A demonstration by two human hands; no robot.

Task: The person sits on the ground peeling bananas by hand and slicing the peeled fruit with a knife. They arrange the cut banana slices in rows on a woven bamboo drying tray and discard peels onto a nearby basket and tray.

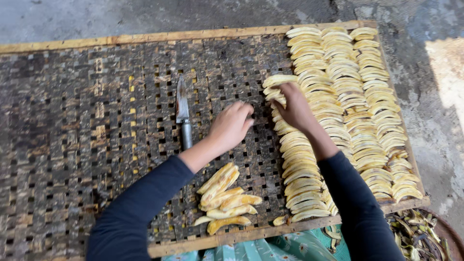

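Right hand pinching top banana slice of the fourth row, near woven drying tray's far edge; overlapped like shingles, presumably for packing. Left hand loosely curled, empty, resting mid-tray. Loose slice pile at near edge, below left wrist. Knife lying just left.

Drying tray: woven bamboo strips, dark, stained, rough, matt; pale wooden frame along its edges. Banana slices: pale yellow, soft, matt, slightly moist sheen. Knife: dull grey metal blade, worn metal handle. Sleeves: dark matt knit cloth. Ground: rough grey concrete.
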